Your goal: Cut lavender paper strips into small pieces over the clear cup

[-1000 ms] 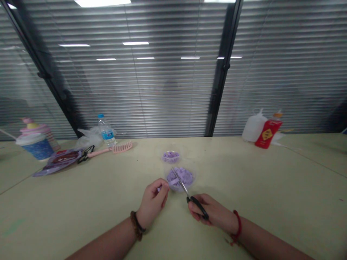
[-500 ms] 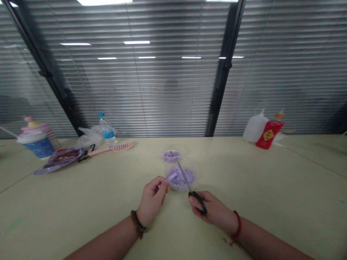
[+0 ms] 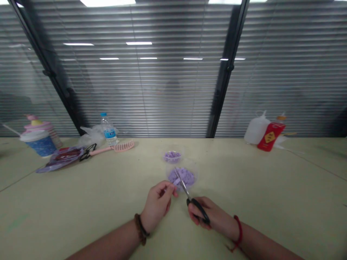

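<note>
Left hand (image 3: 158, 203) pinches the purple strip (image 3: 176, 181), and its fingers should avoid the scissors (image 3: 185, 189) gripped in right hand (image 3: 217, 216).

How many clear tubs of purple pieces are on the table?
2: the nearer tub, beyond the hands with the blades of the scissors over it, and the smaller tub just behind it.

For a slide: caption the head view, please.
Right hand holds scissors over purple pieces, left hand pinching a strip.

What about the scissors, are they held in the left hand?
No, the right hand holds the scissors, and the left hand is beside them, apart from them.
</note>
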Available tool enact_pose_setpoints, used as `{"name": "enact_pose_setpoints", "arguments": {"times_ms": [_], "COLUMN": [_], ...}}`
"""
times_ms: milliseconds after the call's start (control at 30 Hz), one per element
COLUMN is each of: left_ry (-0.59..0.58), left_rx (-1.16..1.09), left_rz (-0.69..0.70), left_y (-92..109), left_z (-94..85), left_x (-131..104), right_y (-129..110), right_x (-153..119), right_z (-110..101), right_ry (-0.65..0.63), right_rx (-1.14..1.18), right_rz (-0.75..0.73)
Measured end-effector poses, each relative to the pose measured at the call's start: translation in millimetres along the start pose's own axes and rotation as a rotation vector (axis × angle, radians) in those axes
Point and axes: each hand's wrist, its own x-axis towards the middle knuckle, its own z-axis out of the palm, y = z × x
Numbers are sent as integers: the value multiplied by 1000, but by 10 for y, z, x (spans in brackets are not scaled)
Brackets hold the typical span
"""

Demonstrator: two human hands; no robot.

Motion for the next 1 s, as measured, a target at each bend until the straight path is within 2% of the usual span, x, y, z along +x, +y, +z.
{"name": "enact_pose_setpoints", "arguments": {"times_ms": [433,800,1000], "left_ry": [-36,51,78], "left_rx": [20,-1,-89], "left_rz": [4,14,21], "left_y": [-19,-23,-37], "left_z": [-3,-40,-48], "left_x": [-9,29,34], "right_y": [-16,67,-49], "right_x": [15,92,-1], "right_z": [0,1,28], "right_ry": [14,113,6], "right_rx": [0,109,-11], "right_rz": [-10,30,41]}}
